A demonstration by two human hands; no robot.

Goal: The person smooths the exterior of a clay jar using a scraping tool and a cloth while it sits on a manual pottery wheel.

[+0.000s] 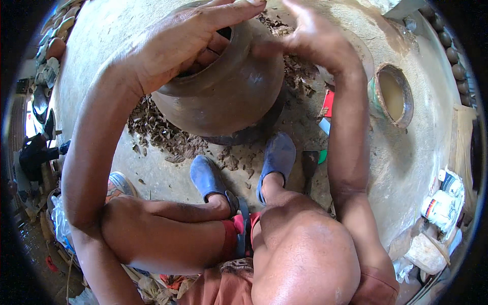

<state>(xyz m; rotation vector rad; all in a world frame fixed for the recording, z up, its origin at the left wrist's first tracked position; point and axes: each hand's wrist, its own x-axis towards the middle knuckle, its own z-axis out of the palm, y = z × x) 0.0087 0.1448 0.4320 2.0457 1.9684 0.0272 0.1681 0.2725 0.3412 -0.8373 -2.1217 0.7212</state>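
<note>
A large round brown clay pot (pixel 218 104) with a wet sheen stands in front of my feet, on a dark base. My left hand (pixel 188 43) arches over its mouth, the thumb stretched out and the other fingers dipping inside the opening. Whether those fingertips touch the inner wall is hidden. At the pot's right shoulder is my right hand (pixel 317 38), smeared by motion, thumb and fingers apart. Its thumb side lies nearest the outer wall; contact is unclear. Neither hand appears to grip anything.
Clay scraps (pixel 165 132) litter the concrete floor around the base. To the right stands a bucket (pixel 394 94) of murky water. A dark flat-bladed tool (pixel 309 165) and a red object (pixel 328 103) lie by my right forearm. My blue clogs (pixel 207 175) are close to the pot.
</note>
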